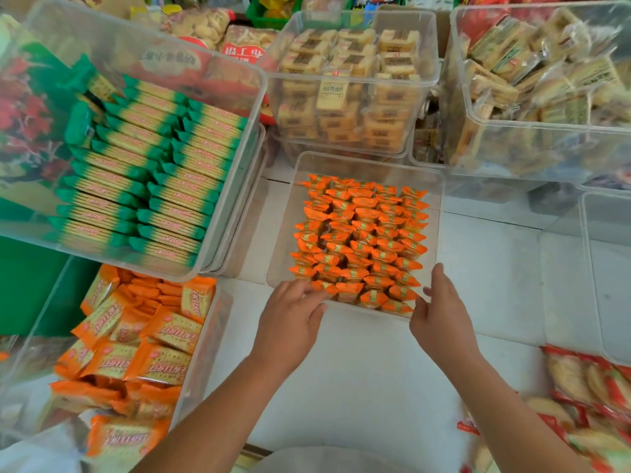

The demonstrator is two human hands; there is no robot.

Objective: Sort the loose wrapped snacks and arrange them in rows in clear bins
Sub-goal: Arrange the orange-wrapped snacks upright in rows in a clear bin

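Left hand (290,322), grip unclear, and open-fingered right hand (440,322) at clear bin (368,159) of orange-wrapped candy rows (362,240)

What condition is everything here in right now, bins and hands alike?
Centre bin: open, orange candies in neat rows.
Green cracker bin: packed in rows.
Orange cracker bin: packs jumbled.
Left hand: fingers on nearest candies, grasp blurred.
Right hand: open, touching centre bin's near corner.
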